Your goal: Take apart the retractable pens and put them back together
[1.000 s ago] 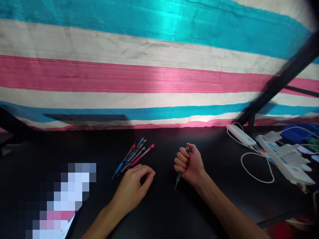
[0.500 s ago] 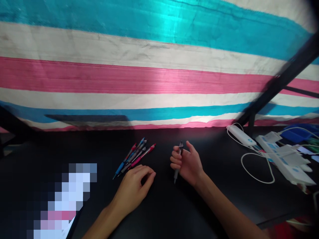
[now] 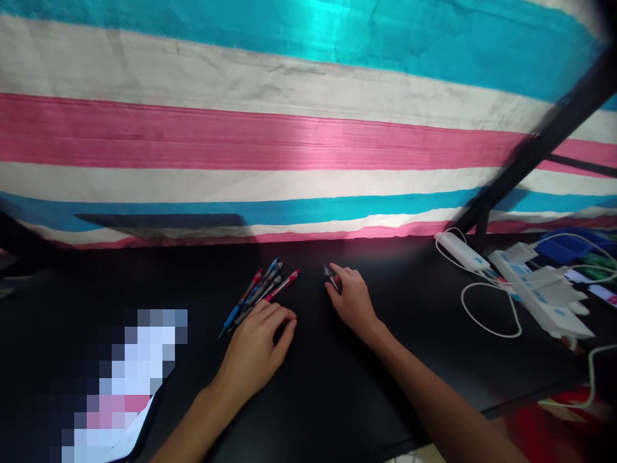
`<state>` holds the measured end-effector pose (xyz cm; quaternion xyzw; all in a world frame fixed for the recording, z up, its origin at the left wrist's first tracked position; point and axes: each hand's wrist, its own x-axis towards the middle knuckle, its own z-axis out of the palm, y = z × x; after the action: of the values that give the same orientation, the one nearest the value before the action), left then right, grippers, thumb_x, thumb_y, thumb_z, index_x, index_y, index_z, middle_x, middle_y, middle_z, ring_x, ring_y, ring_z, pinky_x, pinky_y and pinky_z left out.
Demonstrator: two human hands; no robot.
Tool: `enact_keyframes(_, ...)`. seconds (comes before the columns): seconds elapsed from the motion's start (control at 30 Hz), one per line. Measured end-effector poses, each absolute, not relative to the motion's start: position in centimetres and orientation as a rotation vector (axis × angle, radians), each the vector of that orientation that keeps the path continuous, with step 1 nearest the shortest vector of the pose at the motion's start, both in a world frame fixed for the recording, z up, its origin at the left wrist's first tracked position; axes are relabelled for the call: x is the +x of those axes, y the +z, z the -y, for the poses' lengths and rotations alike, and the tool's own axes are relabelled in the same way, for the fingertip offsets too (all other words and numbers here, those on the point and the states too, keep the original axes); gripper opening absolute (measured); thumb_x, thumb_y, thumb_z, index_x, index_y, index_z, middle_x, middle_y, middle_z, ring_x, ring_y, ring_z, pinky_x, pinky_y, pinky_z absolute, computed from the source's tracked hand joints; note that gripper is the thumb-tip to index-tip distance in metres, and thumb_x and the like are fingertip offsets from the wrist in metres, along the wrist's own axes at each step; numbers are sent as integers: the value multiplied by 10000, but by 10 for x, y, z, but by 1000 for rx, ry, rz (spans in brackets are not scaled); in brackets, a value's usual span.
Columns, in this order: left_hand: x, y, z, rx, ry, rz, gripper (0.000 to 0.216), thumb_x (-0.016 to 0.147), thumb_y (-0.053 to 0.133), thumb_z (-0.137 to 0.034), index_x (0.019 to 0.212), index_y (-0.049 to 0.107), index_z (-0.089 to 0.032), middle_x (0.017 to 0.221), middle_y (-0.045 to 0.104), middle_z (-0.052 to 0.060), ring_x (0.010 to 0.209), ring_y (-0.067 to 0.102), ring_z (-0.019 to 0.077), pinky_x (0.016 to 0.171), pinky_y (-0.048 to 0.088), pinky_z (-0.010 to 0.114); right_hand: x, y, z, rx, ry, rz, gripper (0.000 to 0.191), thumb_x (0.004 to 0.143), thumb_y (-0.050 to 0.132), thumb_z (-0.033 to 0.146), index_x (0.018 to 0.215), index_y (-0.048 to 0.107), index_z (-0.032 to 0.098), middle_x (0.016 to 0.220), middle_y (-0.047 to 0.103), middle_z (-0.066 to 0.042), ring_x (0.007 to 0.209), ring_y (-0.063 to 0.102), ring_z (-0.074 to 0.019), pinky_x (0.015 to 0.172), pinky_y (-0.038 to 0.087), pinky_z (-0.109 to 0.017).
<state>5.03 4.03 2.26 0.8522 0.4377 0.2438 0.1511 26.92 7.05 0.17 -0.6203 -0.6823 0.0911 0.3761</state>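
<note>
My right hand (image 3: pixel 351 301) lies low over the black table (image 3: pixel 144 283), palm down, fingers closed round a dark pen (image 3: pixel 331 278) whose end pokes out past the fingertips. My left hand (image 3: pixel 258 344) rests on the table with fingers loosely curled, holding nothing, its fingertips just below a bunch of several red, blue and grey pens (image 3: pixel 260 292). The pen bunch lies to the left of my right hand.
A striped pink, white and turquoise cloth (image 3: pixel 289 128) hangs behind the table. At the right lie a white power bank (image 3: pixel 460 251), a white power strip (image 3: pixel 544 299) and white cables (image 3: pixel 486 308). A blurred patch (image 3: pixel 130 373) covers the lower left. A black bar (image 3: pixel 540 141) slants at the right.
My right hand has turned palm down and moved forward onto the table, carrying the dark pen from upright to nearly flat. My left hand has stayed in place.
</note>
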Motion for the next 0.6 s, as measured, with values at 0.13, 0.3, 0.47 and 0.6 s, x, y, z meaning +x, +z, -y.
enact_keyframes(0.13, 45, 19, -46, 2549, 762, -1466, 228, 872, 517, -234, 1075, 612, -191, 1109, 597, 97, 1057, 489, 290, 869, 434, 435, 271, 1, -70, -1644, 202, 1750, 366, 811, 552, 210, 1170, 606, 164, 900, 562, -100, 831, 516, -241, 779, 433, -389)
enact_keyframes(0.3, 45, 16, -48, 2639, 706, -1576, 223, 880, 487, -194, 1061, 617, -181, 1130, 594, 98, 1031, 494, 292, 781, 446, 408, 273, 5, -59, -1650, 176, 1804, 252, 811, 521, 159, 1033, 635, 197, 977, 517, -101, 835, 537, -225, 751, 443, -360)
enact_keyframes(0.47, 49, 16, -54, 2822, 509, -1753, 220, 886, 465, -194, 1025, 633, -170, 1046, 614, 116, 929, 525, 291, 685, 418, 381, 273, 13, -53, -1609, 165, 1784, 163, 818, 531, 161, 939, 632, 198, 933, 511, -78, 745, 535, -187, 695, 433, -324)
enact_keyframes(0.6, 51, 18, -60, 2835, 387, -1948, 204, 889, 461, -213, 975, 634, -146, 930, 626, 120, 878, 536, 298, 686, 406, 394, 262, 20, -44, -1436, 247, 1881, 131, 856, 509, 169, 904, 629, 191, 882, 531, -59, 718, 527, -158, 663, 419, -282)
